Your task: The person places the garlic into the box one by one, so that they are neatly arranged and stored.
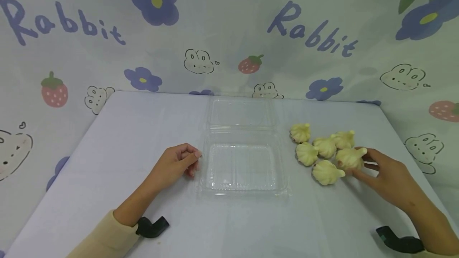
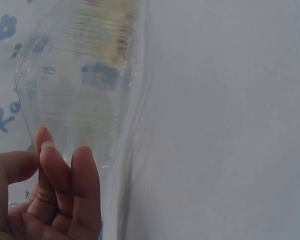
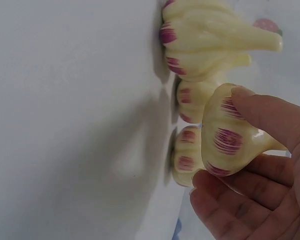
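Note:
A clear plastic clamshell container (image 1: 244,192) lies with its lid (image 1: 242,110) folded back, away from me. At its left rim, my left hand (image 1: 179,160) pinches the edge between thumb and fingers. The left wrist view shows the container wall (image 2: 80,100) beyond the fingertips (image 2: 85,160). My right hand (image 1: 389,176) grips a garlic bulb (image 3: 227,132) between thumb and fingers, its stem toward the palm. In the right wrist view, a gap of tabletop shows under that bulb. Several other garlic bulbs (image 1: 324,146) sit in a loose group right of the container.
A white cloth (image 1: 143,118) covers the table. Behind it hangs a printed curtain (image 1: 222,19) with rabbits, flowers and strawberries. Black curved wrist pieces stick out at the left sleeve (image 1: 152,228) and right wrist (image 1: 399,242).

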`<state>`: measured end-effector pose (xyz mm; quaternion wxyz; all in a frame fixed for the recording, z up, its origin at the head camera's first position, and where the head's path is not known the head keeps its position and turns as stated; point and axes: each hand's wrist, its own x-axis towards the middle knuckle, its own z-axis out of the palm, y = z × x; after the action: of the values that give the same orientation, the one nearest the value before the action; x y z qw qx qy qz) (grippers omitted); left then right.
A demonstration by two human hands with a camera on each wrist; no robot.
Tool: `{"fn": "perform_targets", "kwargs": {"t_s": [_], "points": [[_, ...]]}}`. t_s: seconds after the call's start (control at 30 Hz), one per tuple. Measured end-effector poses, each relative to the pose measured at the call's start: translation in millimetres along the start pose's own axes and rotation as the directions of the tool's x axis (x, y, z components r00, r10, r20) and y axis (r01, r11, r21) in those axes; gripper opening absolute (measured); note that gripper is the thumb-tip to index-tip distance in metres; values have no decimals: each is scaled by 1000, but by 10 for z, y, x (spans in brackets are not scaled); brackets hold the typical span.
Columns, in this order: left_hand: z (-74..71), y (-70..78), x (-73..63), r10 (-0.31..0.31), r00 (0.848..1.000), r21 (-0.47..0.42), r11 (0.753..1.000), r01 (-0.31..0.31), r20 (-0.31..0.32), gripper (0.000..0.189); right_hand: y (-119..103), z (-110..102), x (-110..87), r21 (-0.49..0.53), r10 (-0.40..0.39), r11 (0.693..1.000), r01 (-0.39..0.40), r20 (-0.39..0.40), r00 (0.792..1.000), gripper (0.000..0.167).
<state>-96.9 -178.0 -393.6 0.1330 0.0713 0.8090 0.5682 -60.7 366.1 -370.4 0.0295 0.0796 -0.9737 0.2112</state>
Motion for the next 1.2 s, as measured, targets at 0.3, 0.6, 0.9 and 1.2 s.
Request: {"fn": "perform_targets", "kwargs": {"t_s": [0.3, 0.6, 0.9, 1.2], "points": [[11, -2, -5, 2, 1000, -25, 1000, -2, 10, 29, -127, -105, 2, -34, 5, 999, -7, -50, 999, 70], [10, -25, -7, 11, 1000, -34, 999, -10, 20, 30, -358, -200, 50, -47, -57, 997, 54, -67, 996, 69], [0, -23, -11, 2, 999, -26, 1000, -1, 32, 30, -627, -331, 137, -67, -130, 990, 125, -80, 988, 67], [-13, -19, -30, -6, 999, -27, 1000, 7, 40, 30, -921, -391, 232, -68, -229, 972, 226, -51, 972, 66]]}}
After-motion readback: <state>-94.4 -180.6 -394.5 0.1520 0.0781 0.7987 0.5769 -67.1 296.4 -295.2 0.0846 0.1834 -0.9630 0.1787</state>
